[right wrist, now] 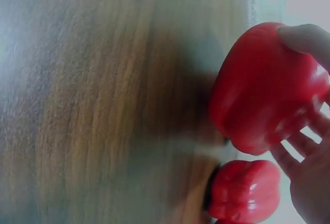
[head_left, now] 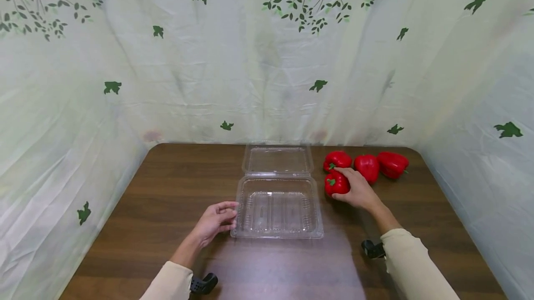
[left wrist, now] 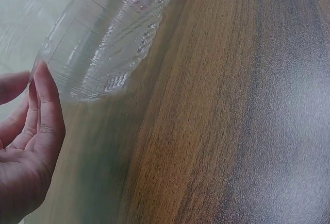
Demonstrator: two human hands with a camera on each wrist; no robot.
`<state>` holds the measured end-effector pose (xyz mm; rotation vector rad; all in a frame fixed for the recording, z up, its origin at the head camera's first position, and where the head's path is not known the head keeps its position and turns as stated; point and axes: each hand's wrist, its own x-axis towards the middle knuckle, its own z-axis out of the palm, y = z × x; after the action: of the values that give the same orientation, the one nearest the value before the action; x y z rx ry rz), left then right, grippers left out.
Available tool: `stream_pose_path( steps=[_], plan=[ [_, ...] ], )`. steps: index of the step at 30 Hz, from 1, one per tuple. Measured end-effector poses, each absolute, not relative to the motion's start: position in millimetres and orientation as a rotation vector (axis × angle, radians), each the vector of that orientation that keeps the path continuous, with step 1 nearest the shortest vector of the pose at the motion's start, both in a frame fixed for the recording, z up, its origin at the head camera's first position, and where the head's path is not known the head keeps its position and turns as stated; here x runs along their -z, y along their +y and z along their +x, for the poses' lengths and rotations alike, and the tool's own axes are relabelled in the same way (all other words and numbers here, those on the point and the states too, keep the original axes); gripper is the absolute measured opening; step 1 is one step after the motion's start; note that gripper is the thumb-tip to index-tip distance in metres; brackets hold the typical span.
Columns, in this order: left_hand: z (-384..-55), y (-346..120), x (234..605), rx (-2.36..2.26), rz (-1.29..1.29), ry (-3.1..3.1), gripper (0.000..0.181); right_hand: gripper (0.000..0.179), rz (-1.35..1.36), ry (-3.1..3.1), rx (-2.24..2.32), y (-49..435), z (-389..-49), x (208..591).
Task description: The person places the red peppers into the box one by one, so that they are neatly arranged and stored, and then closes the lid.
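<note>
My right hand (head_left: 359, 189) grips a red bell pepper (head_left: 336, 184) with a green stem, to the right of the clear plastic container. In the right wrist view, the thumb and fingers curl round opposite sides of the held pepper (right wrist: 260, 90). The hinged container (head_left: 277, 232) lies with its lid (head_left: 277, 160) folded back toward the curtain. Nothing shows inside its base. At the near left corner, my left hand (head_left: 213, 222) pinches the container's rim. Thumb and fingertips (left wrist: 44, 72) meet at that edge in the left wrist view.
Behind the held pepper sit three more red bell peppers: one at the left (head_left: 338, 158), one in the middle (head_left: 367, 168) and one at the right (head_left: 393, 164). The brown wooden table (head_left: 175, 179) ends at a leaf-patterned curtain (head_left: 187, 82). Black straps hang below both wrists.
</note>
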<state>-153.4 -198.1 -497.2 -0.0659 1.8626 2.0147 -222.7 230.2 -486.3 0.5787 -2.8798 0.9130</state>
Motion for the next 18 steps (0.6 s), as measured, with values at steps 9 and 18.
stream_pose_path(
  steps=[9,18],
  plan=[
    [-153,-198,495,-2.018,-0.066,1.871,0.043,0.073,0.532,-2.854,-1.0,228,-217,476],
    [-155,-195,498,-2.021,-0.089,1.889,0.04,0.076,0.505,-2.832,-1.054,227,-215,466]
  ],
)
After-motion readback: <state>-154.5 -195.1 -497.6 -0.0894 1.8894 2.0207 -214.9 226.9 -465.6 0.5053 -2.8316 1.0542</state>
